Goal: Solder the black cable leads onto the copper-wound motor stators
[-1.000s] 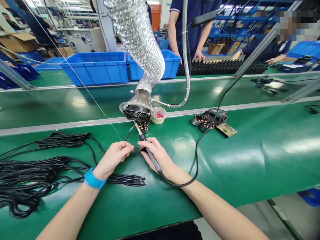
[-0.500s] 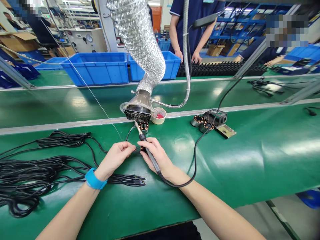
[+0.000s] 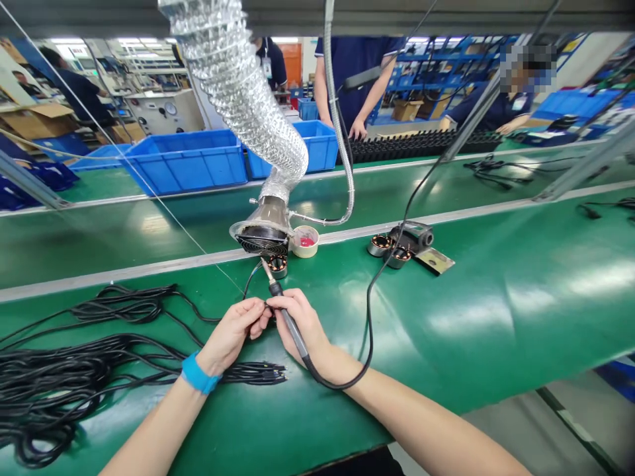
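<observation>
My right hand (image 3: 303,325) is closed around a soldering iron (image 3: 290,325), its metal tip pointing up and away. With its fingertips pinched, my left hand (image 3: 238,330) holds the end of a thin black cable, and the two hands nearly touch. Just beyond the iron's tip, a round copper-wound coil (image 3: 278,266) sits under the fan hood (image 3: 262,237). Short wires stand beside the coil. Left of my left hand lie bundled black cables (image 3: 54,370), and their stripped ends (image 3: 268,373) rest near my left wrist.
A silver duct (image 3: 258,112) hangs down to the hood. Beside it is a tape roll (image 3: 305,243). Two more coils (image 3: 380,245) sit by a metal stand (image 3: 417,235) at right. Blue bins (image 3: 188,162) line the far side, with people working behind. The iron's cord (image 3: 370,317) loops rightward.
The camera view has shifted, so the bench appears lower and slightly left. My fingertips have come closer together at the cable end, and my left fingers are more curled. The iron stays in my right hand.
</observation>
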A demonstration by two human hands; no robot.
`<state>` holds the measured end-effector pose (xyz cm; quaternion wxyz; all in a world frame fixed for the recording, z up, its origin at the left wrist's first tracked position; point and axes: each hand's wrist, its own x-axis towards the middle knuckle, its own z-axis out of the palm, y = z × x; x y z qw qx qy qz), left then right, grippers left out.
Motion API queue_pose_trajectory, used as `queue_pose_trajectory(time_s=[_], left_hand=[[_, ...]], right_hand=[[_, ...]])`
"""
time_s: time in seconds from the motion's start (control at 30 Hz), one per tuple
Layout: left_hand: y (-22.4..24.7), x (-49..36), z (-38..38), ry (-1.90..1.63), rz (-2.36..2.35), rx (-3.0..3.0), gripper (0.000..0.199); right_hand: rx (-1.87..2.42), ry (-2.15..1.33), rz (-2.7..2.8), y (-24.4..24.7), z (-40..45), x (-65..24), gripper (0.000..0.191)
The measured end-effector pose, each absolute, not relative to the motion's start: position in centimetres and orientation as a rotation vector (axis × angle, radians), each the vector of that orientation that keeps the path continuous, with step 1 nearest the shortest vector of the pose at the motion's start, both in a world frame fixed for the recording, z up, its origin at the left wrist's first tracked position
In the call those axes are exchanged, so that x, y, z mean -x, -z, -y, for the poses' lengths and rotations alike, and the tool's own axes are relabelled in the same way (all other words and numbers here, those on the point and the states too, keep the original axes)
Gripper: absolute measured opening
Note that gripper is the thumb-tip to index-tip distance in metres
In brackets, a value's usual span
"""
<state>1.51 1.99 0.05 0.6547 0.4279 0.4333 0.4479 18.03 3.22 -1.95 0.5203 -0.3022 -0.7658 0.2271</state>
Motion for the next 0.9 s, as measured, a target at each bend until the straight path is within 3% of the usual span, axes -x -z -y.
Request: queue_pose_trajectory(time_s=[0.17,0.57,0.9], left_hand=[[-0.7,-1.4,-1.7,-1.054,-1.130,-1.068,0.034],[0.0,-0.3,-2.4,-0.923,-1.535,-1.456,0.053],[-1.6,-1.0,-4.2,-0.853,-1.595,-2.059,0.039]], right_hand=[[0.750,-0.507,1.829,1.5,-2.5,-17.7,0.039],[0.837,0.091,1.762,0.0,-2.9,-19.8,0.032],[0.719,0.143,1.597,-1.7,-3.1,-21.2,0.036]])
